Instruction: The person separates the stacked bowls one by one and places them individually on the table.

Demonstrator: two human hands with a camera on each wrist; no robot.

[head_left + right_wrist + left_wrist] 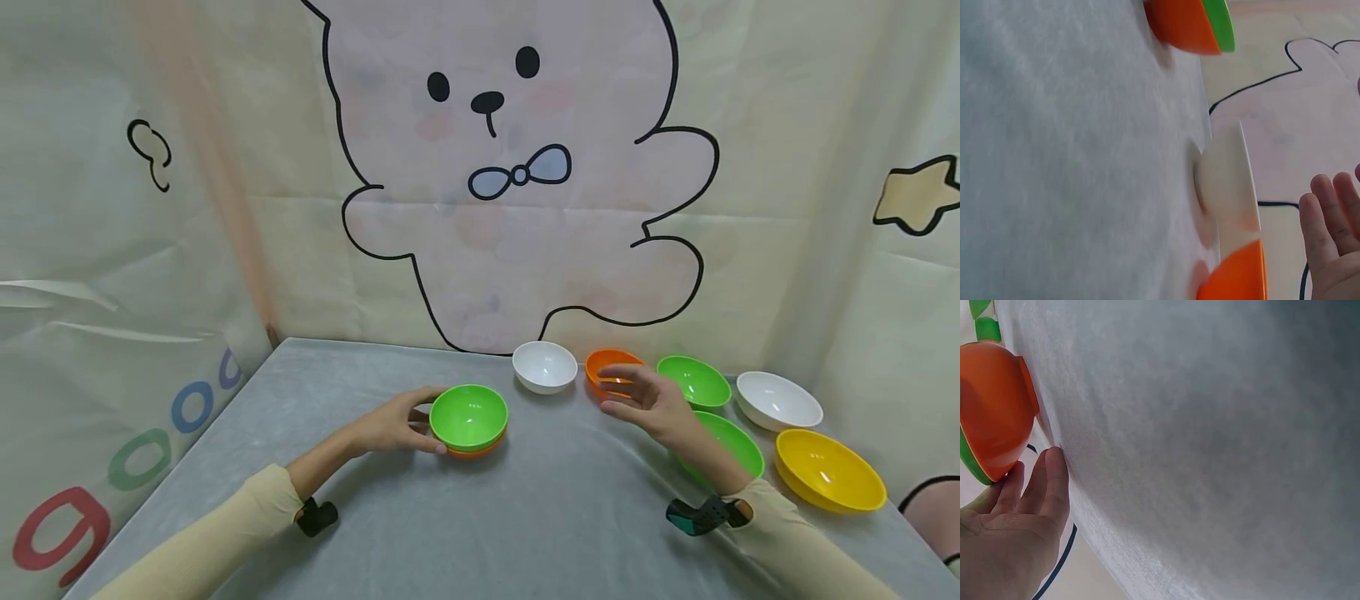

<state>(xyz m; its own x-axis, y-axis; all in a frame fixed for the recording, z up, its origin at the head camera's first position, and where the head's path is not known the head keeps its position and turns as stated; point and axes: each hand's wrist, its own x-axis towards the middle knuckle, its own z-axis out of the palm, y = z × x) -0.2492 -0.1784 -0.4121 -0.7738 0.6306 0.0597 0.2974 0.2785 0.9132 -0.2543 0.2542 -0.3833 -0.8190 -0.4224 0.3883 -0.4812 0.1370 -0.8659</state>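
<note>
A green bowl [468, 417] sits nested in an orange bowl [999, 403], standing on the cloth-covered table. My left hand [397, 423] is at the left side of this stack, thumb toward the front and fingers toward the back. In the left wrist view its fairly straight fingertips [1015, 472] are right at the bowl's rim. My right hand [651, 404] hovers with spread fingers, overlapping a second orange bowl [611, 362] at the back in the head view. The right wrist view shows its extended fingers [1317, 228] beside a white bowl [1229, 181], holding nothing.
A white bowl [545, 367] stands at the back edge, left of the second orange bowl. On the right are two green bowls [693, 382], another white bowl [778, 400] and a large yellow bowl [828, 471]. A printed curtain [480, 275] hangs behind the grey table [540, 533].
</note>
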